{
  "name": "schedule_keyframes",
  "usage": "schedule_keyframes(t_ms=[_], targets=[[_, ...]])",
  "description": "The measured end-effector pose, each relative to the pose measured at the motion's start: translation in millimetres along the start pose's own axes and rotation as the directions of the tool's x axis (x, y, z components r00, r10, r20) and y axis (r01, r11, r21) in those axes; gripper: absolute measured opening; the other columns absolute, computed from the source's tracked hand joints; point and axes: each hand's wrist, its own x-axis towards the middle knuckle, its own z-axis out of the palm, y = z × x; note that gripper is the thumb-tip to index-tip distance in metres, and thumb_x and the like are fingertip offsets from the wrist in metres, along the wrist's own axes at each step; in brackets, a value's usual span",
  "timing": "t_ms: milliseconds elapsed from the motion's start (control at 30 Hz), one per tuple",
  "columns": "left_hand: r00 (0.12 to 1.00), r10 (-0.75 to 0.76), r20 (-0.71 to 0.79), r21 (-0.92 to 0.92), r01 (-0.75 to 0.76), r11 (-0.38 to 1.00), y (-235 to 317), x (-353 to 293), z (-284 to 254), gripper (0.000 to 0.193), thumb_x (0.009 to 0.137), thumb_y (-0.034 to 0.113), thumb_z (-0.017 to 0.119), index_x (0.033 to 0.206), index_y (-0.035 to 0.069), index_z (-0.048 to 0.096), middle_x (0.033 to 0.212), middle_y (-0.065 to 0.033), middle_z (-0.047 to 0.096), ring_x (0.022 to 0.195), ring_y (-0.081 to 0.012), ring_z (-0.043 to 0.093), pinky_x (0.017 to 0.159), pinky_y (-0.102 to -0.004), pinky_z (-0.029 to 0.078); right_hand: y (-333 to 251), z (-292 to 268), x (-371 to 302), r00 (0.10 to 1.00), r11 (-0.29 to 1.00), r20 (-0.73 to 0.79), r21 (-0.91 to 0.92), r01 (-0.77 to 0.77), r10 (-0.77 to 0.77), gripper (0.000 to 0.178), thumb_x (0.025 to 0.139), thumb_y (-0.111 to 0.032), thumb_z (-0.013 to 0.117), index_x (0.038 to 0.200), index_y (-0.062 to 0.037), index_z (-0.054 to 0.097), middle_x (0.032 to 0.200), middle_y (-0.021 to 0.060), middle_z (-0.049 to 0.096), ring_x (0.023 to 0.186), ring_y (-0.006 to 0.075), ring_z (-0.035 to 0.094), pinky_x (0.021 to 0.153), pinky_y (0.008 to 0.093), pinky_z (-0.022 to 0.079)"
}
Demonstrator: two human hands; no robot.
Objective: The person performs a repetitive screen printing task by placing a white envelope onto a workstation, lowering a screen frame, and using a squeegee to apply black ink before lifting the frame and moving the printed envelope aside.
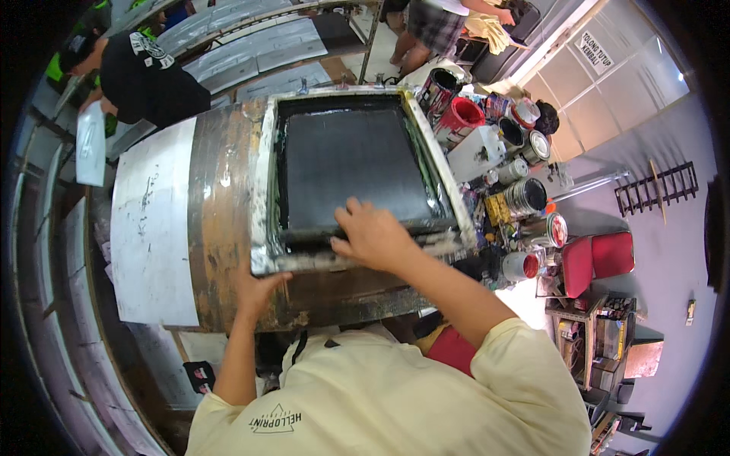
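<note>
A screen printing frame with a worn white border and dark mesh lies on a stained brown table. At its near left corner is my left hand, thumb along the near side and the other fingers partly hidden against the left edge. My right hand reaches over the near border, its fingers curled above the near end of the mesh. Dark ink and shadow there hide what lies in its grip. Black ink shines along the mesh's edges.
A white sheet covers the table's left end. Paint cans and a red bucket crowd the right side. Racks with sheets stand left and beyond. A person in black holds a pale sheet; another person stands at the back. Red chair at right.
</note>
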Motion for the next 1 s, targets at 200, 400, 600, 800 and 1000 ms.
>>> schedule_keyframes(t_ms=[200, 400, 600, 800, 1000], targets=[[0.872, 0.428, -0.238, -0.506, -0.488, 0.711, 119, 56, 18, 0.07, 0.092, 0.019, 0.086, 0.15, 0.003, 0.05, 0.126, -0.0081, 0.064, 0.107, -0.0172, 0.065, 0.093, -0.0332, 0.053, -11, -96, 55, 0.905, 0.961, -0.417, -0.274, -0.04, -0.081, 0.034, 0.089, -0.039, 0.069, 0.103, -0.0078, 0.067, 0.09, 0.0091, 0.065, 0.093, 0.0305, 0.064, 0.091, 0.0519, 0.043], [0.897, 0.187, 0.4, 0.357, -0.34, 0.87, -63, 83, 2, 0.03, 0.091, 0.025, 0.084, 0.114, 0.011, 0.072, 0.122, -0.0043, 0.068, 0.102, -0.0223, 0.065, 0.091, -0.0351, 0.054, -7, -140, 103, 0.83, 0.956, -0.536, -0.292, -0.012, -0.153, 0.04, 0.089, -0.047, 0.068, 0.087, -0.0072, 0.073, 0.084, 0.011, 0.072, 0.086, 0.0298, 0.071, 0.091, 0.0544, 0.042], [0.787, 0.373, 0.49, 0.407, -0.586, 0.701, -116, 80, 11, 0.021, 0.092, 0.029, 0.08, 0.099, 0.01, 0.076, 0.108, -0.0035, 0.071, 0.108, -0.0282, 0.064, 0.095, -0.0417, 0.052, -16, -161, 132, 0.826, 0.982, -0.552, -0.191, 0.008, -0.114, 0.036, 0.086, -0.033, 0.065, 0.091, 0.002, 0.07, 0.077, 0.0199, 0.067, 0.075, 0.0379, 0.067, 0.075, 0.0499, 0.051], [0.783, 0.323, 0.532, 0.395, -0.566, 0.724, -83, 98, 16, 0.018, 0.095, 0.025, 0.076, 0.098, 0.007, 0.075, 0.101, -0.0061, 0.071, 0.094, -0.0289, 0.067, 0.083, -0.04, 0.054, -17, -174, 129, 0.892, 0.998, -0.449, 0.056, -0.037, 0.058, 0.038, 0.085, -0.033, 0.063, 0.08, 0.0046, 0.068, 0.07, 0.0219, 0.064, 0.072, 0.038, 0.066, 0.078, 0.0492, 0.05], [0.832, 0.334, 0.444, 0.251, -0.473, 0.844, 54, 130, 26, 0.018, 0.093, 0.019, 0.079, 0.091, 0.001, 0.074, 0.085, -0.0104, 0.069, 0.072, -0.0232, 0.067, 0.065, -0.0352, 0.053, -13, -171, 126, 0.875, 0.984, -0.484, -0.17, -0.058, -0.032, 0.042, 0.089, -0.04, 0.061, 0.085, 0.0003, 0.071, 0.076, 0.019, 0.068, 0.076, 0.037, 0.066, 0.089, 0.0509, 0.046]])
